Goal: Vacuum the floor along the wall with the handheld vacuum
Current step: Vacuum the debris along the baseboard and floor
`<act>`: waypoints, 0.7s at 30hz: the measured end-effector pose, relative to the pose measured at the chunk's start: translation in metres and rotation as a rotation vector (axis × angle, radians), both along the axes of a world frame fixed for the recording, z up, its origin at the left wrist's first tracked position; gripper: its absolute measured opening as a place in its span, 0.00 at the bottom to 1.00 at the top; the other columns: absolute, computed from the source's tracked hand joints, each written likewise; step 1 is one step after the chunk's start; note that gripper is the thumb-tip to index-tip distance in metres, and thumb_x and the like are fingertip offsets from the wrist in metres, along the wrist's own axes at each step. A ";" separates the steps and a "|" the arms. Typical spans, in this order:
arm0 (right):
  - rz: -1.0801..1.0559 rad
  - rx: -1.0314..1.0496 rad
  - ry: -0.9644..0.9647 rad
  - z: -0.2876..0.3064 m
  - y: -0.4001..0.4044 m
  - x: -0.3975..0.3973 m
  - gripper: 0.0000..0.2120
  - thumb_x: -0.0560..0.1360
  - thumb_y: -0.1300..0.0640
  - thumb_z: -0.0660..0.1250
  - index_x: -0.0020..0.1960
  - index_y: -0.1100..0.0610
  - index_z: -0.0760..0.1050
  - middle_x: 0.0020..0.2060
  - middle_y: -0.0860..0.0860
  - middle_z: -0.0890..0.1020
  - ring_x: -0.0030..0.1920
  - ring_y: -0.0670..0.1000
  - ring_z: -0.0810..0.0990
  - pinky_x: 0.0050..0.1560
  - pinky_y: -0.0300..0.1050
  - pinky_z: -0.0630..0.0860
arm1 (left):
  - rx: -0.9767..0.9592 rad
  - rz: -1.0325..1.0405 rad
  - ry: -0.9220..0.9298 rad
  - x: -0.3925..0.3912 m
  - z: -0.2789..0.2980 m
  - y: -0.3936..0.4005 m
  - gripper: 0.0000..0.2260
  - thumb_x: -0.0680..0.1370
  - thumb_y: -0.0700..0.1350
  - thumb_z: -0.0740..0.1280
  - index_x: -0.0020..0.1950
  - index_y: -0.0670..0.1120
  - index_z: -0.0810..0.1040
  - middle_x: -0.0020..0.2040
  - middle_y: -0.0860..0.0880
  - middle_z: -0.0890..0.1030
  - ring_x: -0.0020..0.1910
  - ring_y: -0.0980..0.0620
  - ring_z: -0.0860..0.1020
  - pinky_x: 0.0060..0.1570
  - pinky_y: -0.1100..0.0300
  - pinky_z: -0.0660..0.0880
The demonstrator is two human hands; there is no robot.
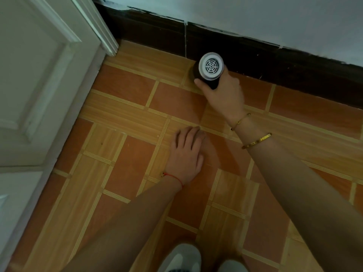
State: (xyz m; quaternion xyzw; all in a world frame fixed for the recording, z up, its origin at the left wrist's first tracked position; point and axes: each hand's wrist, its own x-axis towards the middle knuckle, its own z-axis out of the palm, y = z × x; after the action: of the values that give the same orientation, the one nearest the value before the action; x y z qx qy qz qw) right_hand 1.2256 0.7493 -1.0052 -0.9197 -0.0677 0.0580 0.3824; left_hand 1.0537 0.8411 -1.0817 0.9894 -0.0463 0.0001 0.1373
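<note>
- While the right hand (pixel 224 95) grips the handheld vacuum (pixel 209 70), its fingers are clamped round the dark body, thumb on the near side, and the round white grille end faces the camera.
- The vacuum stands on the floor (pixel 127 154) right at the dark baseboard (pixel 255 54), its lower end pointing down at the tiles where floor and wall (pixel 275 16) meet.
- The left hand (pixel 186 156) rests palm-down on the floor, fingers straight and close together, holding nothing; it lies nearer the person and well apart from the vacuum.
- Two gold bracelets (pixel 256 141) circle the right wrist and forearm; a red string (pixel 174 178) circles the left wrist.
- To the left, a white panelled door (pixel 39 85) and its frame (pixel 106 36) meet the baseboard at the corner, closing off the floor on that side.
- Between the vacuum and the door corner lies a stretch of tan and orange patterned tile along the baseboard.
- To the right of the vacuum the baseboard runs on to the picture's edge, with tile floor beside it.
- A pale vertical seam (pixel 185 40) in the baseboard sits just left of the vacuum.
- Two pale shoe tips (pixel 184 258) show at the bottom edge, well back from the wall.
</note>
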 end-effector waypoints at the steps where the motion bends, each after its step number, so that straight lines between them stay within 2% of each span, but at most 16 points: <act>1: 0.032 0.007 0.012 0.000 0.005 -0.001 0.35 0.72 0.36 0.69 0.71 0.54 0.68 0.62 0.52 0.81 0.61 0.56 0.79 0.57 0.54 0.78 | -0.006 0.000 -0.006 0.000 0.000 0.000 0.25 0.76 0.47 0.59 0.74 0.45 0.69 0.73 0.44 0.69 0.73 0.42 0.65 0.73 0.40 0.58; 4: 0.169 0.035 0.060 0.000 0.017 -0.010 0.34 0.71 0.36 0.69 0.71 0.52 0.69 0.62 0.49 0.81 0.63 0.52 0.79 0.60 0.50 0.77 | -0.024 -0.002 -0.014 -0.001 -0.001 0.000 0.25 0.76 0.47 0.59 0.73 0.45 0.69 0.73 0.44 0.70 0.73 0.42 0.66 0.73 0.40 0.58; 7: 0.239 0.013 0.070 0.000 0.016 -0.021 0.29 0.72 0.37 0.70 0.67 0.51 0.74 0.59 0.48 0.82 0.59 0.50 0.80 0.57 0.46 0.77 | -0.040 -0.001 -0.021 -0.001 -0.001 0.000 0.24 0.76 0.47 0.59 0.73 0.45 0.70 0.72 0.44 0.70 0.73 0.42 0.66 0.73 0.40 0.58; 10: 0.153 0.004 0.068 -0.002 -0.004 -0.025 0.26 0.73 0.37 0.69 0.63 0.53 0.76 0.55 0.50 0.84 0.56 0.50 0.81 0.49 0.40 0.75 | -0.034 -0.003 -0.011 -0.001 -0.001 0.000 0.24 0.77 0.47 0.59 0.73 0.46 0.69 0.73 0.44 0.69 0.73 0.43 0.65 0.74 0.41 0.58; 12: 0.081 0.003 0.059 -0.001 -0.028 -0.026 0.27 0.73 0.37 0.68 0.64 0.54 0.76 0.54 0.49 0.83 0.54 0.48 0.80 0.45 0.33 0.70 | -0.003 -0.007 0.003 -0.002 0.000 0.001 0.24 0.77 0.47 0.59 0.74 0.46 0.68 0.73 0.45 0.69 0.73 0.43 0.65 0.74 0.42 0.57; 13: 0.049 0.012 0.067 0.002 -0.040 -0.028 0.26 0.74 0.38 0.68 0.64 0.55 0.76 0.52 0.47 0.83 0.52 0.46 0.80 0.45 0.33 0.69 | 0.002 -0.006 0.008 -0.002 0.000 0.001 0.24 0.77 0.47 0.59 0.73 0.46 0.69 0.73 0.45 0.69 0.73 0.43 0.65 0.74 0.42 0.57; 15: -0.004 0.030 0.101 0.009 -0.064 -0.036 0.21 0.75 0.41 0.69 0.59 0.56 0.77 0.44 0.46 0.80 0.45 0.45 0.78 0.44 0.36 0.70 | -0.006 -0.007 0.014 -0.002 0.001 0.001 0.23 0.77 0.47 0.59 0.73 0.46 0.69 0.73 0.44 0.69 0.73 0.43 0.65 0.74 0.41 0.58; 18: -0.049 0.117 0.232 0.017 -0.091 -0.057 0.13 0.76 0.44 0.68 0.43 0.53 0.75 0.31 0.50 0.79 0.31 0.48 0.78 0.36 0.44 0.75 | -0.011 -0.013 0.019 -0.003 0.002 0.001 0.23 0.78 0.47 0.58 0.72 0.46 0.69 0.73 0.44 0.69 0.73 0.43 0.65 0.74 0.41 0.58; 19: -0.076 0.187 0.294 0.017 -0.098 -0.066 0.13 0.76 0.45 0.69 0.41 0.54 0.74 0.30 0.52 0.79 0.29 0.51 0.78 0.35 0.48 0.77 | -0.015 -0.012 0.020 -0.003 0.001 0.001 0.22 0.78 0.47 0.58 0.72 0.46 0.69 0.72 0.44 0.69 0.73 0.43 0.65 0.75 0.41 0.57; 21: -0.165 0.343 0.424 0.018 -0.107 -0.082 0.14 0.77 0.46 0.69 0.44 0.57 0.76 0.30 0.54 0.79 0.30 0.53 0.79 0.38 0.51 0.79 | -0.026 -0.003 0.024 -0.003 0.001 0.001 0.22 0.78 0.47 0.57 0.72 0.46 0.70 0.72 0.44 0.69 0.73 0.43 0.64 0.75 0.42 0.56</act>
State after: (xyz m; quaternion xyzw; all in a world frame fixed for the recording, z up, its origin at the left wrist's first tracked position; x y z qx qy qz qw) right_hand 1.1438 0.6427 -0.9875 -0.8113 0.0798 0.2053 0.5416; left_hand 1.0506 0.8421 -1.0809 0.9874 -0.0460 -0.0116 0.1509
